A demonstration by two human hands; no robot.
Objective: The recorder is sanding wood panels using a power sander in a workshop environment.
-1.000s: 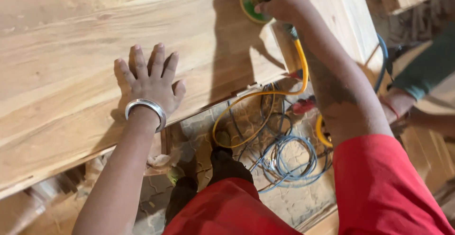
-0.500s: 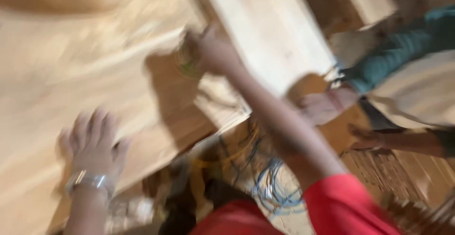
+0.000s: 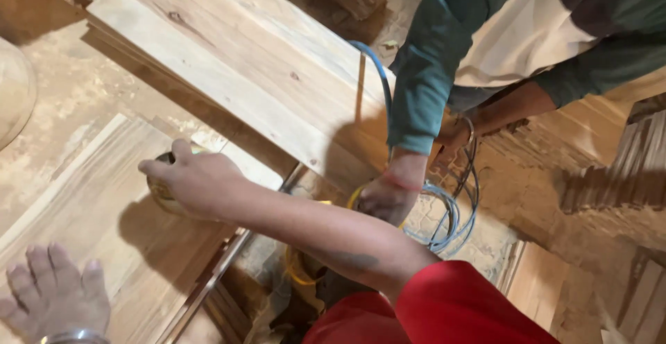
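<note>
Wood panels (image 3: 229, 73) over dusty floor (image 3: 69, 108)

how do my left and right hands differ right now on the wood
The left hand lies flat and open, fingers spread, holding nothing; the right hand is curled over a small round sander. The left sits nearest you, the right farther up the plank. Both rest on it.

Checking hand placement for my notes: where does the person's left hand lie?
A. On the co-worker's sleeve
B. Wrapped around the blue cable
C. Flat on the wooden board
C: the left hand lies palm down, fingers spread, on the wooden board.
</note>
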